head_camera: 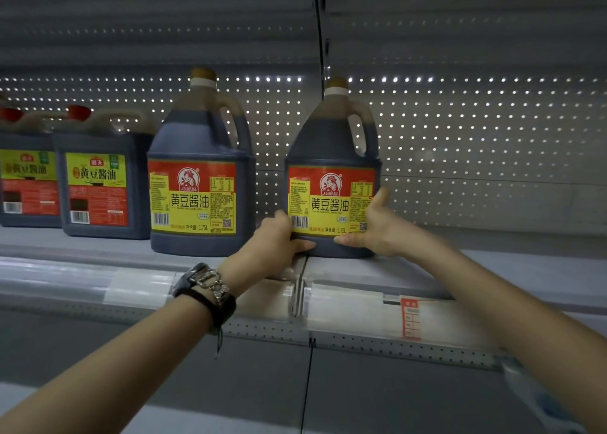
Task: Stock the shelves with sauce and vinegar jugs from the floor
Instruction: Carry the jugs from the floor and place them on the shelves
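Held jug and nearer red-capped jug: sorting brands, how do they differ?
The held jug is taller, rounded, tan-capped; the red-capped jug squat, boxy. Held jug's label: red over yellow; red-capped jug's: yellow over red. The left hand and right hand touch only the held jug. Both hold dark sauce.

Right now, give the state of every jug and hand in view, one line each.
Right round dark soy-sauce jug, red-and-yellow label: upright on grey shelf, capped, held low by both hands.
Left round dark jug, same label: upright, capped, untouched.
Two square dark jugs, red caps: upright, capped, side by side.
Left hand: grips that right jug's lower left.
Right hand: spread against its lower right.
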